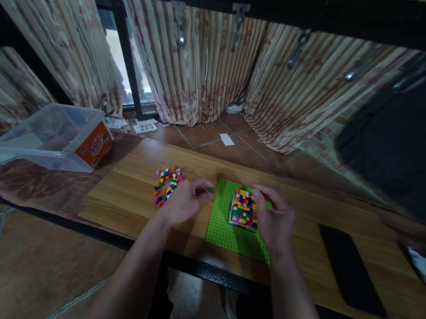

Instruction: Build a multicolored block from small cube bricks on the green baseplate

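Between the thumb and finger of my left hand (pixel 187 199) is a small green brick (pixel 211 190), held just left of the green baseplate (pixel 222 235). A block of small multicoloured bricks (pixel 244 208) stands on the baseplate. My right hand (pixel 275 217) is at the right side of this block, its fingers curled near the top edge and hiding part of it. Whether anything sits in those fingers is hidden. Loose coloured bricks (pixel 165 180) lie scattered on the wooden board, partly behind my left hand.
A clear plastic bin (pixel 50 138) with an orange label stands at the far left. Right of the baseplate lies a black flat object (pixel 351 269), like a phone or tablet. The wooden board (pixel 123 187) ends at a dark front edge. Striped curtains (pixel 212 67) hang behind.
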`<state>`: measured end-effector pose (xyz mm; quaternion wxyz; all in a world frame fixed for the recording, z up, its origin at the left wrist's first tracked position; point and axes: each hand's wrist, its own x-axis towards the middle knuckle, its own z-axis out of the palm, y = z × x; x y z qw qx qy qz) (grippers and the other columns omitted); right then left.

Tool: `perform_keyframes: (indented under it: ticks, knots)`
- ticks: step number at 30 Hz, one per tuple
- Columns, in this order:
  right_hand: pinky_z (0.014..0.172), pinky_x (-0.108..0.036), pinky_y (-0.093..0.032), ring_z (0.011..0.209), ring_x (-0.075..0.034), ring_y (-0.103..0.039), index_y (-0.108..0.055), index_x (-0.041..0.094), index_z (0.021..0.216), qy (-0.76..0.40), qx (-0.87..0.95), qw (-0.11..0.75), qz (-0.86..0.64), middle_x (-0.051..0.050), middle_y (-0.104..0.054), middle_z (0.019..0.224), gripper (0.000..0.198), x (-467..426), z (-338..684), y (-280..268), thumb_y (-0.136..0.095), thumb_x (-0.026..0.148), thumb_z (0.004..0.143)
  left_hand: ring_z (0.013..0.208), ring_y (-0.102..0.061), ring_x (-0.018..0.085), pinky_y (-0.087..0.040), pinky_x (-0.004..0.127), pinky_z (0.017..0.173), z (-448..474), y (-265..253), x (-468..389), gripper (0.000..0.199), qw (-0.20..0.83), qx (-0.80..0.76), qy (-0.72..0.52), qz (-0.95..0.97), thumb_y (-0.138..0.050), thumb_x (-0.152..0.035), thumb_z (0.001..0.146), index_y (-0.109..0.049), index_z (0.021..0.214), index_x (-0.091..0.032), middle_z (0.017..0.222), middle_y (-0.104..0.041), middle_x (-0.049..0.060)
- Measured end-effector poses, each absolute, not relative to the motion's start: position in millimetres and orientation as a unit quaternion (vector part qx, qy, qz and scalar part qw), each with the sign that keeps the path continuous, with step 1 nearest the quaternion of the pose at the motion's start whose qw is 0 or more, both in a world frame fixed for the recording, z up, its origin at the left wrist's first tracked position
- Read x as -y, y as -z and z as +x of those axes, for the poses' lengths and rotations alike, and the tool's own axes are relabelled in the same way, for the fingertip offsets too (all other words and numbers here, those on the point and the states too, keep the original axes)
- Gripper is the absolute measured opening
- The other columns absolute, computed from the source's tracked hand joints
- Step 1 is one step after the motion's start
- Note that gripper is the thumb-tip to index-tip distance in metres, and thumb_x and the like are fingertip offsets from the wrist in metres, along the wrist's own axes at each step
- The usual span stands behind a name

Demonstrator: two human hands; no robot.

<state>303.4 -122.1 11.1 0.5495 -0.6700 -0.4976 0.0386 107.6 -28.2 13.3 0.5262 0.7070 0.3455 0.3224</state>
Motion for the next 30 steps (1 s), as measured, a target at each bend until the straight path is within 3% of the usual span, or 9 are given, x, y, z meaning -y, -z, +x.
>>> perform_keyframes:
  ticks: [4, 9, 15, 22, 27, 30]
  knots:
    - [0.088, -0.035, -0.051, 0.100, -0.019, -0.065, -0.074, 0.028, 0.100, -0.120, 0.584, 0.533, -0.600, -0.004, -0.070, 0.105, 0.019, 121, 286, -18, -0.057, 0.030, 0.091, 0.072, -0.063, 0.013, -0.047, 0.026, 0.071, 120, -18, 37, 0.016, 0.705, -0.297, -0.328, 0.554, -0.074, -0.025, 0.073, -0.073, 0.087, -0.017, 0.080, -0.070, 0.003]
    - [0.087, -0.035, -0.051, 0.100, -0.018, -0.065, -0.073, 0.031, 0.103, -0.146, 0.612, 0.521, -0.577, -0.003, -0.069, 0.105, 0.019, 119, 281, -16, -0.060, 0.027, 0.091, 0.071, -0.064, 0.012, -0.047, 0.024, 0.069, 128, -20, 47, 0.027, 0.787, -0.284, -0.314, 0.449, -0.083, -0.031, 0.068, -0.075, 0.089, -0.016, 0.079, -0.072, 0.004]
    - [0.083, -0.033, -0.052, 0.093, -0.017, -0.066, -0.073, 0.029, 0.099, -0.148, 0.593, 0.536, -0.582, -0.002, -0.070, 0.098, 0.017, 119, 279, -15, -0.061, 0.024, 0.089, 0.065, -0.063, 0.012, -0.044, 0.023, 0.063, 137, -17, 50, 0.027, 0.797, -0.300, -0.310, 0.424, -0.084, -0.034, 0.066, -0.076, 0.081, -0.014, 0.071, -0.071, 0.005]
    - [0.079, -0.032, -0.052, 0.089, -0.018, -0.066, -0.073, 0.025, 0.089, -0.135, 0.574, 0.539, -0.602, -0.002, -0.071, 0.094, 0.011, 119, 282, -17, -0.062, 0.027, 0.087, 0.067, -0.065, 0.012, -0.045, 0.022, 0.064, 141, -17, 55, 0.028, 0.794, -0.302, -0.326, 0.414, -0.081, -0.036, 0.071, -0.073, 0.082, -0.012, 0.076, -0.072, 0.006]
    - [0.075, -0.033, -0.052, 0.081, -0.019, -0.066, -0.073, 0.022, 0.085, -0.090, 0.475, 0.580, -0.655, -0.003, -0.072, 0.088, 0.013, 124, 316, -10, -0.066, 0.033, 0.082, 0.065, -0.065, 0.011, -0.043, 0.021, 0.061, 143, -16, 53, 0.014, 0.753, -0.360, -0.339, 0.434, -0.073, -0.024, 0.077, -0.072, 0.085, -0.012, 0.080, -0.074, 0.006]
    - [0.075, -0.035, -0.052, 0.083, -0.020, -0.066, -0.074, 0.021, 0.086, -0.085, 0.454, 0.560, -0.688, -0.005, -0.072, 0.090, 0.019, 129, 337, -4, -0.067, 0.038, 0.080, 0.062, -0.064, 0.010, -0.041, 0.020, 0.057, 144, -14, 50, 0.007, 0.732, -0.380, -0.344, 0.448, -0.069, -0.018, 0.078, -0.071, 0.081, -0.012, 0.074, -0.073, 0.004]
